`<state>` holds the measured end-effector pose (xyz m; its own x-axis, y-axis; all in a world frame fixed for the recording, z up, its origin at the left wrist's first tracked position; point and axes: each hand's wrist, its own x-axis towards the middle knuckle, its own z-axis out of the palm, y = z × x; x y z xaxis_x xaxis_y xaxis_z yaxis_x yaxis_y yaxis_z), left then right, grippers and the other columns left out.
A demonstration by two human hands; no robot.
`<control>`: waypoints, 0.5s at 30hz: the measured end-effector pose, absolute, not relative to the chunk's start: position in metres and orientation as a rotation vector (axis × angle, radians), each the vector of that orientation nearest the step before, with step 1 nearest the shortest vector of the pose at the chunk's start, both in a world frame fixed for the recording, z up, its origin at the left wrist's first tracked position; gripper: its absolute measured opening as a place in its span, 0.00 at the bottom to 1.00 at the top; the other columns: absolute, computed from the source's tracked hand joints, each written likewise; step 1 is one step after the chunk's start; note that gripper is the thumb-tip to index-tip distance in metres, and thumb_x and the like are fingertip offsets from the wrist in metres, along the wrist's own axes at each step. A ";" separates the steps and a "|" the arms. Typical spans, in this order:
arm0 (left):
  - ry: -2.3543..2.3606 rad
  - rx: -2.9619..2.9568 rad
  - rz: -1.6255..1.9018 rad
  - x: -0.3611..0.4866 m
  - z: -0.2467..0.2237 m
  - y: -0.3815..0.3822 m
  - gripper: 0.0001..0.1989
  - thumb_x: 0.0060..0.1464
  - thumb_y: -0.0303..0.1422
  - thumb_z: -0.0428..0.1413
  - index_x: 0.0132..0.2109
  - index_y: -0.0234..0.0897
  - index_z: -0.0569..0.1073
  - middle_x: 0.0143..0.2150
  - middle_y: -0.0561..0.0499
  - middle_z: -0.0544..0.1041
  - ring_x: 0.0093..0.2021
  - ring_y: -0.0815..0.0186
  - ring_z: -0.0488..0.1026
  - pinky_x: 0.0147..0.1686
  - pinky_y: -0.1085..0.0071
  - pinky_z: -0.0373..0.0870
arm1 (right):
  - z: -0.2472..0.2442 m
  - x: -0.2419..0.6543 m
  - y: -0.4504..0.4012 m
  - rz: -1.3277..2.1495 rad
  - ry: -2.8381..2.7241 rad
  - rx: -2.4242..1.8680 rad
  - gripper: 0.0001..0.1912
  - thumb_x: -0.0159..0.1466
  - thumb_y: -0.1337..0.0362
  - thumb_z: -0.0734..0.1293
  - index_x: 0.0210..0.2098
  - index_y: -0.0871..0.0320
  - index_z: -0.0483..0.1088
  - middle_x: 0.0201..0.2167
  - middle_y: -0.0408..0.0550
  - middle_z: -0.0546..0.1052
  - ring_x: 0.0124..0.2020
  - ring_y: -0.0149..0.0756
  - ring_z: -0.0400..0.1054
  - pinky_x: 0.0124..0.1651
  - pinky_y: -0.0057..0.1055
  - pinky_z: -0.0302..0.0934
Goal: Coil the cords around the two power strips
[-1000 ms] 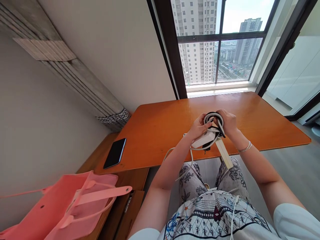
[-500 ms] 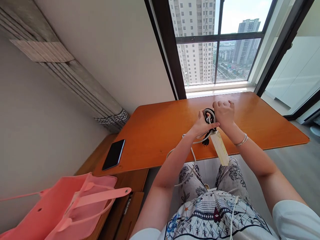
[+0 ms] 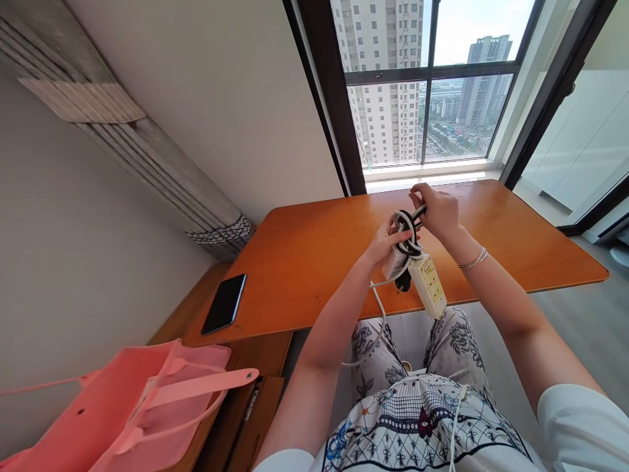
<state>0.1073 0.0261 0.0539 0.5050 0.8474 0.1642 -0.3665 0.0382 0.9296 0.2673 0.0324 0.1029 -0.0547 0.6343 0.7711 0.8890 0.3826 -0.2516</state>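
A tangled bundle of black and white cords [image 3: 409,244] is gripped in my left hand [image 3: 383,244], its thumb laid across the loops. My right hand [image 3: 439,211], on the far side, has its fingers closed around a section of the same cords, pulled out to the right. From the bundle hangs a cream power strip [image 3: 428,286], tilted over the table's near edge. Below my left hand are a black plug [image 3: 403,282] and a white block [image 3: 394,263], partly covered by the hand. A white cord [image 3: 379,308] trails down towards my lap.
The orange wooden table [image 3: 314,255] spans the space before me. A black phone [image 3: 224,304] lies at its left end. A pink bag [image 3: 142,406] sits on a wooden bench at lower left. Behind the table stands a window [image 3: 427,75], with a gathered curtain [image 3: 162,164] at left.
My right hand has lifted slightly, drawing a cord section out from the bundle. The power strip has turned so its socket face shows more. The white block has come into view.
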 end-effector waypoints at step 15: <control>0.352 1.142 0.985 0.100 0.035 0.050 0.41 0.51 0.63 0.53 0.61 0.39 0.70 0.56 0.43 0.79 0.63 0.46 0.69 0.64 0.50 0.60 | 0.141 0.236 0.045 -0.658 -1.854 -1.388 0.15 0.67 0.73 0.56 0.48 0.57 0.69 0.30 0.44 0.78 0.30 0.31 0.68 0.38 0.30 0.54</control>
